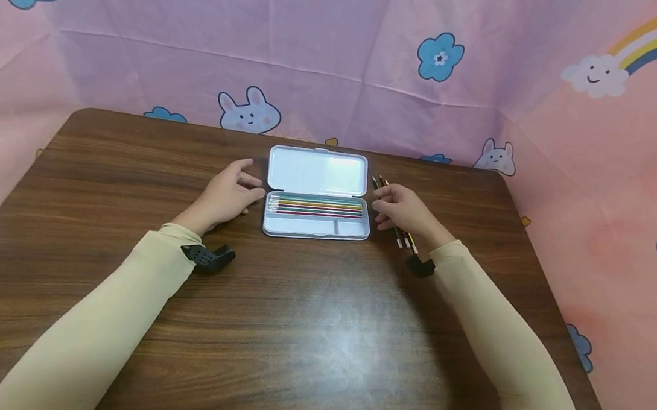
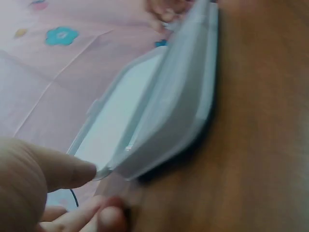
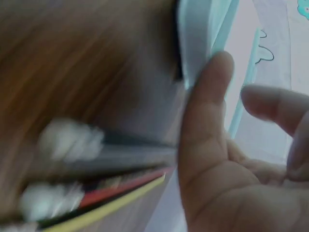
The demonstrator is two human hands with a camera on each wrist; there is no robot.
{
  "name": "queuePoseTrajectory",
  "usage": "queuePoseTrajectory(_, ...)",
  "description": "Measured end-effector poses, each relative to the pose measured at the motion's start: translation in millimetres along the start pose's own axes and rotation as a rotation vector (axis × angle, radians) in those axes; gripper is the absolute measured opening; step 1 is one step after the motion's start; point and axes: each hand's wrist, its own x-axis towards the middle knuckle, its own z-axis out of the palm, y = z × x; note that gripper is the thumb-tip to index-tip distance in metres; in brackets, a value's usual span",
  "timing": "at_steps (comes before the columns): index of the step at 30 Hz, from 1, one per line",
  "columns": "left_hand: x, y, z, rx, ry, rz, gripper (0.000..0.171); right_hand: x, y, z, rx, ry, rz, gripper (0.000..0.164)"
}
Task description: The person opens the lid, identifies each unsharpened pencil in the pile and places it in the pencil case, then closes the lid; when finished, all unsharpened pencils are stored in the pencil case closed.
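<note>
A white pencil case (image 1: 302, 226) lies open on the table, its lid (image 1: 311, 169) folded back toward the wall. Several colored pencils (image 1: 318, 206) lie side by side in its long upper compartment, their white eraser ends to the left. My left hand (image 1: 227, 196) is at the case's left end, thumb and fingers spread with nothing between them. Over at the right end, my right hand (image 1: 407, 211) hovers above several loose pencils (image 3: 111, 186), covering their middles in the head view. Its thumb and fingers stand apart and hold nothing, with one fingertip right at the case's edge.
The brown wooden table (image 1: 246, 340) extends on all sides of the case. A pink and purple printed cloth (image 1: 323, 60) hangs along the back and right edges. Black wrist mounts (image 1: 208, 257) sit at both cuffs.
</note>
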Motion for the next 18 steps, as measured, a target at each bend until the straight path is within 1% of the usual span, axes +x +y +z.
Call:
queuePoseTrajectory(2, 4.7, 1.4, -1.7, -0.041, -0.045, -0.045, 0.07, 6, -5, 6, -0.009, -0.05, 0.024, 0.048)
queuePoseTrajectory(3, 6.8, 2.2, -1.8, -0.053, -0.067, -0.055, 0.069, 9, -6, 8, -0.021, -0.068, 0.028, 0.051)
queuePoseTrajectory(5, 9.4, 2.3, -2.8, -0.049, -0.103, -0.055, 0.065, 15, -9, 13, -0.045, -0.085, 0.033, 0.056)
queuePoseTrajectory(7, 11.6, 2.1, -2.9, -0.037, -0.123, -0.049, 0.064, 19, -10, 17, -0.057, -0.082, 0.04, 0.057)
queuePoseTrajectory(10, 13.5, 0.1, -3.3, -0.062, -0.131, -0.038, 0.064, 23, -8, 20, -0.027, -0.066, 0.047, 0.053)
queuePoseTrajectory(14, 12.5, -3.1, -3.4, -0.129, -0.118, -0.029, 0.064, 23, -4, 24, 0.021, -0.036, 0.01, 0.044)
queuePoseTrajectory(16, 10.2, -4.6, -3.3, -0.146, -0.107, -0.024, 0.062, 23, -3, 26, 0.023, -0.017, -0.014, 0.04)
queuePoseTrajectory(18, 7.6, -5.2, -2.6, -0.166, -0.1, -0.011, 0.058, 23, -2, 27, 0.0, 0.011, -0.028, 0.035)
